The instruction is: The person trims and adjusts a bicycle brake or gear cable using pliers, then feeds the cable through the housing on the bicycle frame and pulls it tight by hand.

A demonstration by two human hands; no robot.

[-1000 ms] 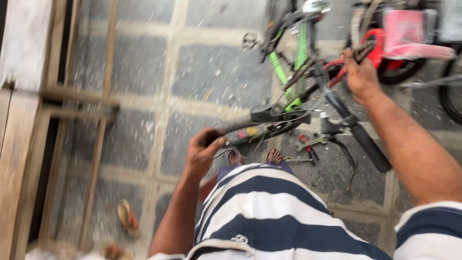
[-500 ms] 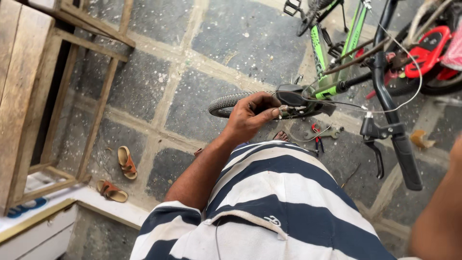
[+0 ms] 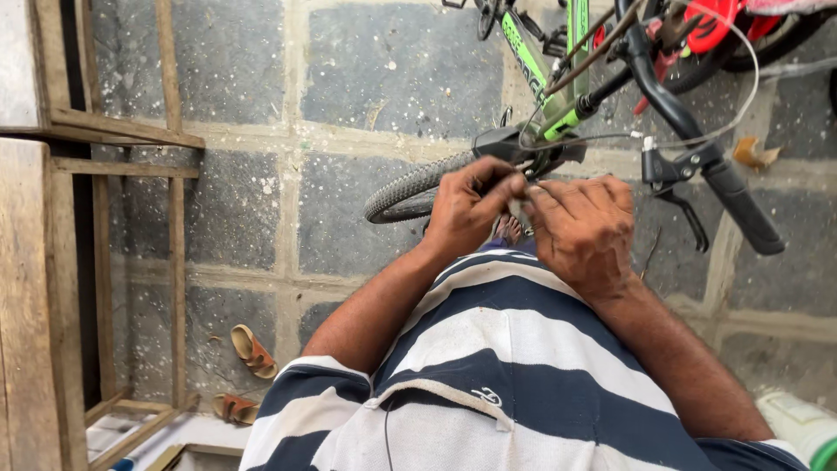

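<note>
Change since half a second ago: the right hand (image 3: 582, 228), then out of view, has come in beside the left hand (image 3: 469, 208); the left hand has left the saddle end and both now meet just under it.

Labels: the green bicycle frame (image 3: 534, 68) carries dark lettering along its tube, top centre. A white bottle with a green cap (image 3: 804, 427) sits at the lower right corner.

Grip, left hand: fingers curled nearly shut, tips pinched on a thin cable (image 3: 558, 141) below the black saddle (image 3: 513, 145). Grip, right hand: fingers bent close, tips touching the left hand's; what it holds cannot be told.

Nearby: knobbly tyre (image 3: 408, 188) left of the hands; black handlebar (image 3: 697, 148) with brake lever (image 3: 680, 196) to the right; two brown sandals (image 3: 251, 351) on the stone floor (image 3: 392, 70); wooden frame (image 3: 113, 139) at left.
</note>
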